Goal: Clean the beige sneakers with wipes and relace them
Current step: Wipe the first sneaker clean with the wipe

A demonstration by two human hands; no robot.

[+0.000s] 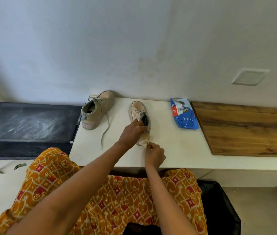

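Your left hand (pixel 131 128) grips the collar of the right beige sneaker (pixel 139 116), upright mid-table. Your right hand (pixel 153 154) pinches a crumpled wipe (pixel 143 143) against its heel. The second sneaker (pixel 97 110) stands far left, lace trailing. A blue wipes pack (pixel 184 116) lies right on the white table (pixel 176 150).

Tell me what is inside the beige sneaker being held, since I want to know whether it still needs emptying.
The left hand grips the collar of the held beige sneaker, its fingers covering part of the dark opening. Nothing shows inside, but the toe end is hidden.
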